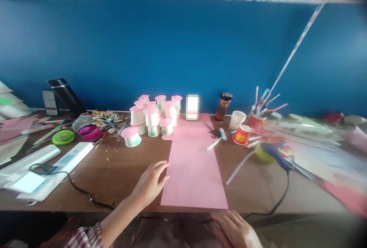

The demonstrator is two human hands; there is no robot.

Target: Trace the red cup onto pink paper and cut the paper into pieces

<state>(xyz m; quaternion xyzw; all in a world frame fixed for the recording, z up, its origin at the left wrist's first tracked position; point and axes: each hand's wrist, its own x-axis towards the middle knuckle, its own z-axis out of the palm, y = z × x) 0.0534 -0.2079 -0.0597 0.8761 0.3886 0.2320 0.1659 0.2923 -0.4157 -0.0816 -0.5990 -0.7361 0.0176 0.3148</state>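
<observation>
A long sheet of pink paper (195,164) lies flat on the brown table, stretching from the back toward the front edge. My left hand (151,182) hovers at or touches the sheet's left edge, thumb and fingers apart with nothing between them. At the table's front edge, just below the sheet's lower right corner, my right hand (236,228) rests loosely with its fingers stretched out and holds nothing. Behind my left hand, several white paper cups (151,118) with pink paper tops stand upside down, some stacked. Scissors (212,129) and a glue stick (223,134) lie by the sheet's right edge.
On the left are a white power strip (63,171), tape measures (63,137) and wooden sticks (109,120). To the right stand a brown bottle (223,106), a red paper cup (242,135) and a glue gun (276,154) with its cord. Blue partition (172,49) behind.
</observation>
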